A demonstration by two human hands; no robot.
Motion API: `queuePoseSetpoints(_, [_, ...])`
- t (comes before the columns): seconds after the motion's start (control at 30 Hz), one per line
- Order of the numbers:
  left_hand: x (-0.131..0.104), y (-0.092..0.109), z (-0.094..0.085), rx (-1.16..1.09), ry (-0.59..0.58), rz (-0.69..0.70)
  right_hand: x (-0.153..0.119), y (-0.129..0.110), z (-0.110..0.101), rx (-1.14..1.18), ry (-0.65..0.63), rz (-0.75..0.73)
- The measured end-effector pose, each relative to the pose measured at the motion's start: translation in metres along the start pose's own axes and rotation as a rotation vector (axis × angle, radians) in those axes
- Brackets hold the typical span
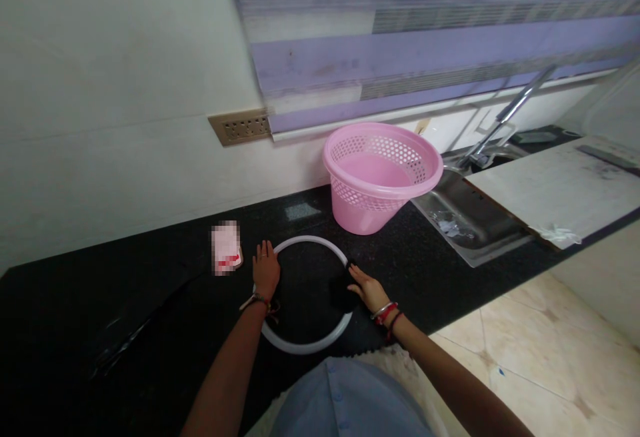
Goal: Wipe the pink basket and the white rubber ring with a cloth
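A white ring (311, 346) lies on the black countertop (210, 364), with dark counter or dark material showing inside it. My left hand (266, 270) rests over the ring's left side, fingers stretched out and pointing away from me. At the ring's right side, my right hand (367, 287) has its fingers spread over something black that covers part of the rim. What this black thing is cannot be made out. Just behind the ring stands a pink basket (357, 214) with a perforated upper wall.
A blurred white and red item (227, 248) lies left of the ring. Shiny black plastic (127, 344) is at the left. Right of the basket are a steel sink (473, 224), a faucet (515, 107) and a pale board (555, 184). A socket panel (241, 126) is on the wall.
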State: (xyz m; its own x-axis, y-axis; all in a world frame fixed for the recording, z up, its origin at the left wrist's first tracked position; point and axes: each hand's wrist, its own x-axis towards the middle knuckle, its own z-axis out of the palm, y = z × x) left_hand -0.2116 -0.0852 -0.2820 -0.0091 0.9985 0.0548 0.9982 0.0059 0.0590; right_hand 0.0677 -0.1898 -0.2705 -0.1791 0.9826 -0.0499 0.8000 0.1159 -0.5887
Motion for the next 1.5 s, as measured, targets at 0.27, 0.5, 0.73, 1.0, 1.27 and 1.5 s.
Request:
queuePoseSetpoints(0.27, [-0.005, -0.001, -0.001, 0.001, 0.006, -0.005, 0.077, -0.015, -0.016, -0.098, -0.116, -0.035])
queuePoseSetpoints(0.5, [-0.006, 0.003, -0.001, -0.013, 0.011, -0.038, 0.008, -0.001, -0.004, -0.086, -0.038, -0.016])
queuePoseSetpoints(0.73, [-0.006, 0.007, 0.004, -0.018, 0.031, -0.077, 0.005, -0.002, -0.007, -0.15, -0.065, 0.034])
queuePoseSetpoints(1.0, [-0.008, 0.009, 0.001, 0.005, -0.003, -0.097, 0.106, -0.022, -0.03, -0.223, -0.244, -0.114])
queuePoseSetpoints(1.27, [-0.007, 0.006, 0.003, 0.005, 0.018, -0.095, 0.049, 0.009, -0.039, -0.174, -0.278, -0.155])
queuePoseSetpoints(1.5, [-0.007, 0.004, 0.006, 0.058, 0.019, -0.064, 0.069, -0.005, -0.037, -0.251, -0.298, -0.235])
